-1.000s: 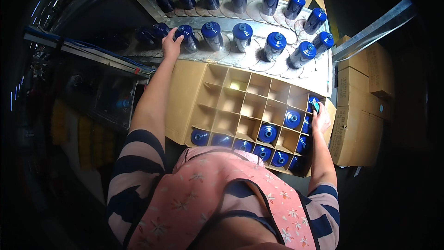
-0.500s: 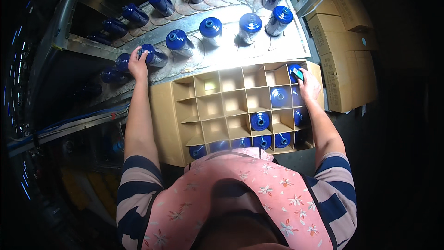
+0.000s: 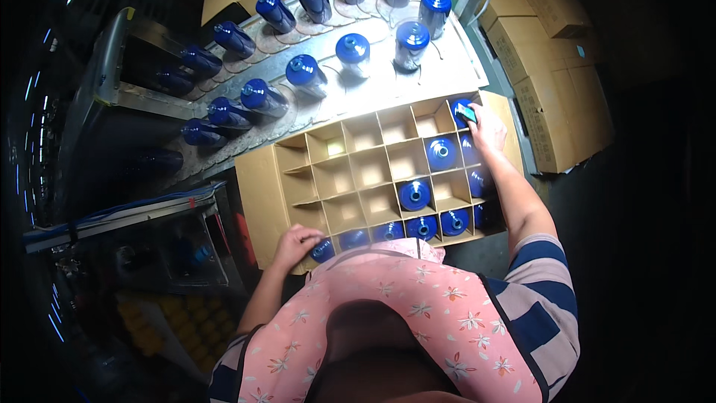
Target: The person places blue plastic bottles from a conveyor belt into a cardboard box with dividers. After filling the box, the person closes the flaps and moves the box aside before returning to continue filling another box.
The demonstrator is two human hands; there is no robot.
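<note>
Two hands work one divided cardboard carton [image 3: 261, 194] from opposite corners. The left hand [image 3: 297, 242] sits at the near-left corner, its grip closed over the top of a blue bottle [image 3: 323, 249] that stands in the nearest-row cell just under the fingers. The right hand [image 3: 488, 130] reaches to the far-right corner, where its grip rests on the cap of another blue bottle [image 3: 464, 110] in the corner cell; whether those fingers actually clasp it or only press on it, I cannot tell.

Beyond the right hand, more blue bottles stand loose on the pale conveyor bench [image 3: 388, 93], the closest being a clear-bodied one [image 3: 411, 42]. Between the two hands most cells of the carton are bare cardboard, while the near row and right column are filled.

Judging from this, the main risk is a bottle catching on a thin divider edge and going in tilted, which could buckle the partition or jam the neighbouring cell. The far reach across the carton also leaves the right sleeve [image 3: 541, 269] close above seated caps, so a careless drag could knock them.
</note>
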